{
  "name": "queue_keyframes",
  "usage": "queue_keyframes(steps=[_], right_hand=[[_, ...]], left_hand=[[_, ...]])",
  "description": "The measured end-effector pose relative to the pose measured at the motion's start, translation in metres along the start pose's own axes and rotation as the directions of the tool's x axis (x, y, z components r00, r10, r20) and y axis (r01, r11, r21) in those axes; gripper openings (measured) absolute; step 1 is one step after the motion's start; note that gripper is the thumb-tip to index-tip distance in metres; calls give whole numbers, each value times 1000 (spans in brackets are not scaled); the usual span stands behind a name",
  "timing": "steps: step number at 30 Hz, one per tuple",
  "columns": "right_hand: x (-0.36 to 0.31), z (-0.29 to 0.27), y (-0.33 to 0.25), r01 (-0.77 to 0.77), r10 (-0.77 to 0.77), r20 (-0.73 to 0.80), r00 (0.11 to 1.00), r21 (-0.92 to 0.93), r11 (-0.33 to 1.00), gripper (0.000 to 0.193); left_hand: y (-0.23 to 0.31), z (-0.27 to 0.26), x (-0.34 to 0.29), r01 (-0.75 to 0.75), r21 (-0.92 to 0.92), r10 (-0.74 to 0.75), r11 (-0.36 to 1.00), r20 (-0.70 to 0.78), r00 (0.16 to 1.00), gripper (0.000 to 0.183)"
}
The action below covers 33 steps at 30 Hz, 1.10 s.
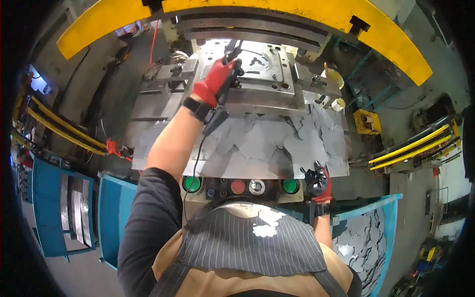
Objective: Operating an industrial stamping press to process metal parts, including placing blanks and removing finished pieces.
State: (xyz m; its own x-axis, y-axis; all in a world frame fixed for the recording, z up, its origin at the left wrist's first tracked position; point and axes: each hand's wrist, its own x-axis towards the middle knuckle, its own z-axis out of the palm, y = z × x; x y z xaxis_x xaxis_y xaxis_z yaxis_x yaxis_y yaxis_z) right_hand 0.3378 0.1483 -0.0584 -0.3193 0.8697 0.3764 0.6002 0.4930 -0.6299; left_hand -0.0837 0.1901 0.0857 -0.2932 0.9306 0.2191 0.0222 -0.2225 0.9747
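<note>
My left hand [222,74], in a red and black glove, reaches over the flat metal die [269,64] in the press. Its fingers are closed round a dark two-pronged tool [233,48], which looks like tongs; the grip is partly hidden. My right hand [318,183], gloved the same way, is at the table's near right edge, beside a green push button [290,186]. Its fingers are apart, and I see nothing held in them. Thin grey metal pieces [257,141] with curved edges lie overlapping on the table between my hands and the die.
A yellow press beam [277,7] arches across the top. In front of me is a control panel with a red button [238,186] and another green button [192,184]. A blue bin [393,222] of grey pieces stands at right. A black cable [198,158] hangs from my left wrist.
</note>
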Motion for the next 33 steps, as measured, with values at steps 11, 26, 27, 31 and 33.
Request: queue_keyframes(steps=[11, 26, 27, 31, 33], right_hand=[[7, 32, -23, 117, -130, 43, 991, 220, 968, 36], [-14, 13, -2, -15, 14, 2, 1000, 203, 979, 28], [-12, 16, -1, 87, -80, -47, 996, 173, 981, 27], [-16, 18, 24, -192, 136, 160, 978, 420, 887, 24], [-17, 26, 71, -186, 117, 184, 976, 421, 888, 22]], left_hand=[[-64, 2, 5, 148, 611, -168, 777, -24, 985, 25], [-18, 24, -7, 131, 501, -65, 856, -147, 987, 28], [-25, 12, -18, 35, 500, 27, 865, -115, 993, 26], [-29, -4, -103, 81, 307, -25, 948, -181, 983, 20], [-29, -19, -160, 160, 268, -88, 950, -259, 962, 19]])
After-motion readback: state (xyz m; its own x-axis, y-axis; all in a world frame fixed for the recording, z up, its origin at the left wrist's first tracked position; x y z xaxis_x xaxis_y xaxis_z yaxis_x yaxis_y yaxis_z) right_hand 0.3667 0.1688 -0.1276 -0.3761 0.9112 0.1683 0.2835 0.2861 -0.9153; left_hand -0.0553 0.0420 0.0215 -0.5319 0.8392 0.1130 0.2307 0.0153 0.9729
